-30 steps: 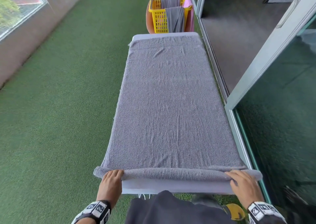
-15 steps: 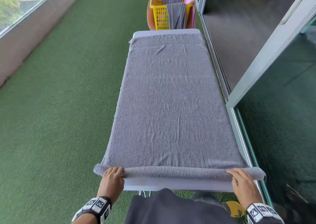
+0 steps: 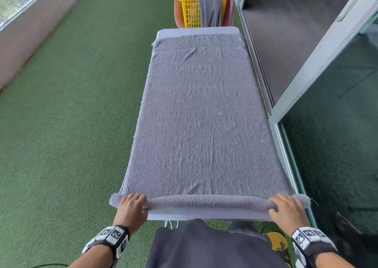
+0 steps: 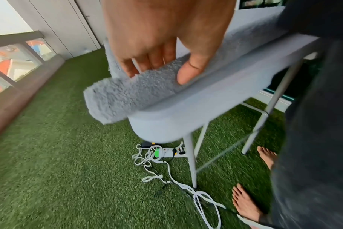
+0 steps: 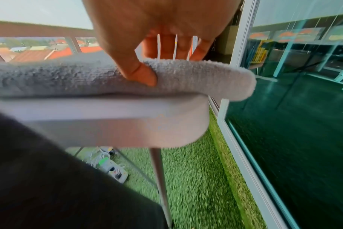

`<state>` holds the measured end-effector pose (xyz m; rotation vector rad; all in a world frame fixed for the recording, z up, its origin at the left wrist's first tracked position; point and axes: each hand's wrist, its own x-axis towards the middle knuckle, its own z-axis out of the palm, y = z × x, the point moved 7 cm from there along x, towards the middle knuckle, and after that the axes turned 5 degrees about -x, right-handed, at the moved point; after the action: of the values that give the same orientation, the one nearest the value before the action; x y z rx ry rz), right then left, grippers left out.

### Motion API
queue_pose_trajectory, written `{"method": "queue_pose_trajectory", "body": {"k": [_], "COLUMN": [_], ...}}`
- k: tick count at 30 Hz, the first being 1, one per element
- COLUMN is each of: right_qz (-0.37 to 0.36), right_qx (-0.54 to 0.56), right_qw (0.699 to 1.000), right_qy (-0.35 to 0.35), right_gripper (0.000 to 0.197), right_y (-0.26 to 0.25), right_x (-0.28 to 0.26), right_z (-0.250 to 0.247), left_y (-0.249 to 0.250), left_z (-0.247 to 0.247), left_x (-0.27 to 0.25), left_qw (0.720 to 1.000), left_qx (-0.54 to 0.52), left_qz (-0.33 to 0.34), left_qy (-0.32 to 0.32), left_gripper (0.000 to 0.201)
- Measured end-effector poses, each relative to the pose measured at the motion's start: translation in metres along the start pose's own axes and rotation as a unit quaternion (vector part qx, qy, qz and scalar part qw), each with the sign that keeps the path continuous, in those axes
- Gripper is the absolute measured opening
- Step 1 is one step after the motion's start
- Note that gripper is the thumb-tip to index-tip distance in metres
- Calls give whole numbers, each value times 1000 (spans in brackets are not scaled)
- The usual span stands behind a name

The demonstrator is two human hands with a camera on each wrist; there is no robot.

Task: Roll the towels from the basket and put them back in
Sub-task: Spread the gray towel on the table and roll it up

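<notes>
A grey towel (image 3: 201,112) is laid flat along a white table (image 3: 206,214), and its near edge is turned over into a thin roll (image 3: 206,201). The roll's long axis runs crosswise, from one hand to the other, while the unrolled length extends straight ahead of the fingertips toward the far end of the table. The coming move is judged to be a forward rolling push along that length.

The left hand (image 3: 132,207) is placed at one end of the roll and the right hand (image 3: 287,209) at the other; neither is nearer than its counterpart. In the left wrist view the fingers (image 4: 145,62) are curled over the top of the roll and the thumb (image 4: 190,71) is pressed against its near side, so the roll is pinched. In the right wrist view the same grip is shown, with the thumb (image 5: 141,72) dug into the pile. Each roll end overhangs the table side just outboard of the hand.

A bare strip of table is left just behind the thumbs. Well beyond the fingertips, past the far table end, a yellow basket (image 3: 191,8) is seen with grey and pink towels hung over its rim. Green artificial turf (image 3: 71,124) lies outboard of the left hand, a glass sliding door (image 3: 327,124) just outboard of the right. Cables and a power strip (image 4: 166,153) lie below the table.
</notes>
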<state>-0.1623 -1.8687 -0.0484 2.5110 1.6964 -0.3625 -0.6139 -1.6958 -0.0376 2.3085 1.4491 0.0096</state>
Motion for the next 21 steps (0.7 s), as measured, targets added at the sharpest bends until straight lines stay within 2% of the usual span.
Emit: {"method": "queue_pose_trajectory", "body": {"k": [1,2,5,7,10,13,16,17,18,21], "right_qz": [-4,-2,12,1,-8,20,21,18,25,45], "right_qx": [1,15,68,89,85,88,40,32,33,52], "right_qw": [1000,1000,996,995,996,996,999,999,999,996], "right_qy": [-5,-5,58,38,-7,-9,-10,-4,2,57], "right_gripper": [15,17,37,43,56,54,30,22,21,35], "right_y": [0,2,8,7,8,9,2,1,3,10], "right_x": [8,15,23,12,-13,-30,-26,-20,-14,-1], "right_z": [-6,-12,-19,-3,29,34,13,5,-2,-16], "left_y": [-3,-5,-16,-16,-9,-11,-4,-4,-4,-12], "left_z": [-3,-6,-10,2,17,14,8,3,0,5], "left_x": [7,14,23,14,-12,-23,-19,-16,-13,-6], "left_qw": [1000,1000,998,997,999,999,998,997,997,996], "left_qx": [-8,-13,-31,-31,-26,-33,-16,-7,-4,25], "left_qz": [4,12,-14,-16,-3,-13,18,24,17,7], "left_qy": [-1,8,56,65,35,42,61,74,77,82], "left_gripper": [25,21,33,36,62,48,12,6,20,54]}}
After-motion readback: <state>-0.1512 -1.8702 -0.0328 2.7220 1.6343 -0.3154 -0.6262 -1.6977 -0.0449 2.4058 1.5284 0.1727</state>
